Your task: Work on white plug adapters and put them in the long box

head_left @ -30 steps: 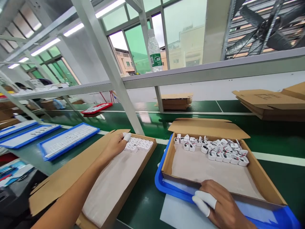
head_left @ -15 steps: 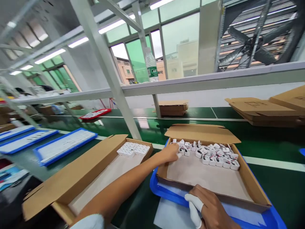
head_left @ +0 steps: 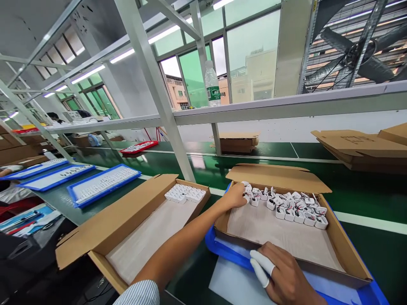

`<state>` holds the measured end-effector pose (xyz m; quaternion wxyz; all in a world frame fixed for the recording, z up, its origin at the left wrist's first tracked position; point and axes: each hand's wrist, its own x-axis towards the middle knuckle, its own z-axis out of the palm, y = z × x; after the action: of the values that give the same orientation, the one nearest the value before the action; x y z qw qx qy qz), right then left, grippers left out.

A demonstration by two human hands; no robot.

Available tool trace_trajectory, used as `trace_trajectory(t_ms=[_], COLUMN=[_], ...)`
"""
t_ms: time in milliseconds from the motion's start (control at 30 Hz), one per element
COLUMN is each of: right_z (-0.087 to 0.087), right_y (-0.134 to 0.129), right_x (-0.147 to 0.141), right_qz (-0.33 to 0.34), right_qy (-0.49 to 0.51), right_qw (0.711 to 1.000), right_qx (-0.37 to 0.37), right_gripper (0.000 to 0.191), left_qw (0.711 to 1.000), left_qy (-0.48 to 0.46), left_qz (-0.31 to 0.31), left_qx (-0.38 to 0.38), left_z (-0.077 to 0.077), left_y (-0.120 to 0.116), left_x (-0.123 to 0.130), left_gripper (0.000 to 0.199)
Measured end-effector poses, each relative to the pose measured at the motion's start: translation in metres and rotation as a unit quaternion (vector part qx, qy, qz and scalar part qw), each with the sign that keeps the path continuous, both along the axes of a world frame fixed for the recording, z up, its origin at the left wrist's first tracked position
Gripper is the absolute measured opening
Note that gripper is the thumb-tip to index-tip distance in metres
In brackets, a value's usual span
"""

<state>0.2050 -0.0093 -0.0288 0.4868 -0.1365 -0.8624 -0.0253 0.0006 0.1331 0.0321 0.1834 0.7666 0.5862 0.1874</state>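
Note:
My left hand (head_left: 235, 196) reaches across into the right cardboard box (head_left: 349, 250). Its fingertips are pinched on a small white part at the left end of a cluster of several white parts (head_left: 295, 208) along the box's far side. My right hand (head_left: 286, 277), with white finger cots on two fingers, lies over the front wall of that box and holds it. The box sits in a blue tray (head_left: 216, 248). To the left is a second open cardboard box (head_left: 104, 224) with a neat block of white parts (head_left: 186, 194) in its far corner.
A slanted metal post (head_left: 165, 110) rises between the boxes. A water bottle (head_left: 212, 84) stands on the shelf rail. Blue trays (head_left: 101, 184) and a red tray (head_left: 140, 147) lie at the left, with flat cardboard (head_left: 359, 144) at the right. A white sheet (head_left: 229, 284) lies under the blue tray.
My left hand left the block of parts in the left box and crossed right into the right box, where it now sits on the loose parts. My right hand stayed on the front wall.

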Motion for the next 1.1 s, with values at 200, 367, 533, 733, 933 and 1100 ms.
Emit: trace_trajectory(t_ms=[200,367,533,733,933,1100], right_z=[-0.004,-0.005,0.014,0.030,0.037,0.029], right_y=[0.002,0.010,0.014,0.012,0.008,0.010], right_x=[0.007,0.013,0.022,0.029,0.025,0.014], right_qz=[-0.034,-0.064,0.002,0.036,0.101,0.079], right_qy=[0.137,0.291,0.223,0.100,0.082,0.169], right_qw=[0.979,0.910,0.940,0.963,0.944,0.916], right_qx=[-0.147,-0.289,-0.257,-0.248,-0.301,-0.356], right_gripper=[0.044,0.049,0.043,0.048,0.035,0.022], left_qw=[0.962,0.920,0.924,0.889,0.840,0.839], left_qy=[-0.271,-0.374,-0.360,-0.419,-0.456,-0.433], left_qz=[-0.043,-0.113,-0.117,-0.131,-0.151,-0.175], left_qx=[0.007,-0.038,-0.054,-0.133,-0.255,-0.279], left_z=[0.017,0.011,0.002,-0.009,-0.024,-0.054], left_y=[-0.069,-0.112,-0.117,-0.111,-0.114,-0.111], left_x=[0.015,0.024,0.024,0.021,0.006,-0.010], left_gripper=[0.057,0.054,0.047,0.054,0.057,0.050])
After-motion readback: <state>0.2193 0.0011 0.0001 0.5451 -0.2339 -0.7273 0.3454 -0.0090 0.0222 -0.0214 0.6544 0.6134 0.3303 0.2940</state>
